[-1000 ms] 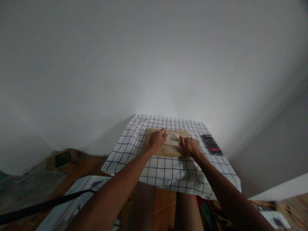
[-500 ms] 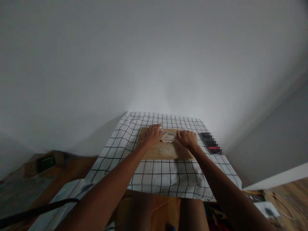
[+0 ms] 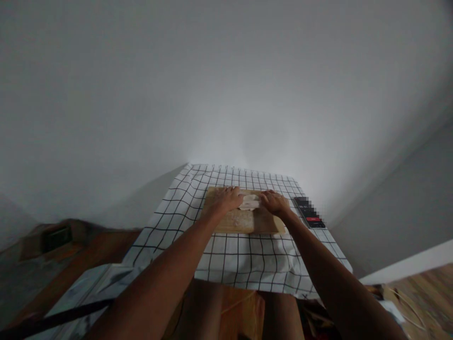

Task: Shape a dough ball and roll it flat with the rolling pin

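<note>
Two hands meet a pale piece of dough on a wooden board

In the head view, the wooden board [image 3: 262,225] lies on a white tablecloth [image 3: 244,259] checked with thin black lines. The dough [image 3: 249,202], a flattened, uneven strip, sits on the board's far half, around the middle of its width, between the two hands.

The left hand [image 3: 230,197] is over the left part of the board, palm down, fingers loosely bent, its thumb side touching the dough's left end. The right hand [image 3: 274,202] is over the right part of the board, fingers curled more tightly, touching the dough's right end. Whether either hand pinches the dough or only presses on it, I cannot tell, since the fingertips are small and partly hidden.

The near half of the board is dusted with something whitish. Right of the board, well clear of it, a dark flat device [image 3: 306,215] with a red mark lies on the cloth, partly pixelated. Beyond the board rises a plain pale wall [image 3: 226,94]. Below and left of the board are a brown box [image 3: 33,243] and a dark bar [image 3: 63,314], both blurred.
</note>
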A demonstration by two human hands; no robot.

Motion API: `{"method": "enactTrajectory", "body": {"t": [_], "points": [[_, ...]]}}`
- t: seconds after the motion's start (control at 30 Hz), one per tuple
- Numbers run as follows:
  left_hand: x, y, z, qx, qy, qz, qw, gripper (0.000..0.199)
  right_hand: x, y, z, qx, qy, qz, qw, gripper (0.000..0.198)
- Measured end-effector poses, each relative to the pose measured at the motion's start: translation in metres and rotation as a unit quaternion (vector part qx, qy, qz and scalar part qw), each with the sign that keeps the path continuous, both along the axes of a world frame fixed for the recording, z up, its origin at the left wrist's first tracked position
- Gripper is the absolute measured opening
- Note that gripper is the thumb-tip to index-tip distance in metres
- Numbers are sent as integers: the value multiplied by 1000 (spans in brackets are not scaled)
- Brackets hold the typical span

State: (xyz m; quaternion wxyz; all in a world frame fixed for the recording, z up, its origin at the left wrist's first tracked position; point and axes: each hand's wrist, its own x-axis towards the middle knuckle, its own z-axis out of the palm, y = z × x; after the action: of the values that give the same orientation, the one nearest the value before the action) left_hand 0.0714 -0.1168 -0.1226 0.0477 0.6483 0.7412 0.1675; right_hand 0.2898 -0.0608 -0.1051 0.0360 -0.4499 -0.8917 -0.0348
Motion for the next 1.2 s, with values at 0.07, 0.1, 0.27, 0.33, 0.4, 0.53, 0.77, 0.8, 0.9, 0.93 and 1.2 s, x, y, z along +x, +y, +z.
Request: {"method": "enactTrajectory", "body": {"t": [0.07,0.1,0.27,0.33,0.4,0.53,0.77,0.8,0.9,0.93,1.2], "points": [[2,-7,-5,41,-7,6,999,37,1,0,3,-2,-34,2,999,43],[4,-11,-7,58,-10,10,998,36,2,-1,4,2,-44,3,999,44],[17,-26,-3,89,-17,41,995,33,1,-3,2,16,-48,4,999,48],[21,-29,2,70,-30,55,996,33,0,-3,0,7,-35,-5,999,50],[23,-29,6,54,-36,65,996,35,0,-3,-3,-6,-19,-20,1000,50],[21,-25,9,37,-22,48,998,37,2,-4,-6,4,0,-13,1000,48],[11,-11,1,25,9,36,999,38,0,-1,-2,-24,8,-51,998,50],[10,-9,0,22,9,31,999,39,0,-1,-1,-22,6,-50,999,49],[8,-5,1,14,3,27,1000,42,0,0,-1,-9,0,-34,999,49],[8,-4,0,14,4,28,999,43,-1,0,-1,-8,0,-34,999,49],[4,5,-4,38,31,47,998,38,-6,7,1,1,-16,-39,999,47]]}}
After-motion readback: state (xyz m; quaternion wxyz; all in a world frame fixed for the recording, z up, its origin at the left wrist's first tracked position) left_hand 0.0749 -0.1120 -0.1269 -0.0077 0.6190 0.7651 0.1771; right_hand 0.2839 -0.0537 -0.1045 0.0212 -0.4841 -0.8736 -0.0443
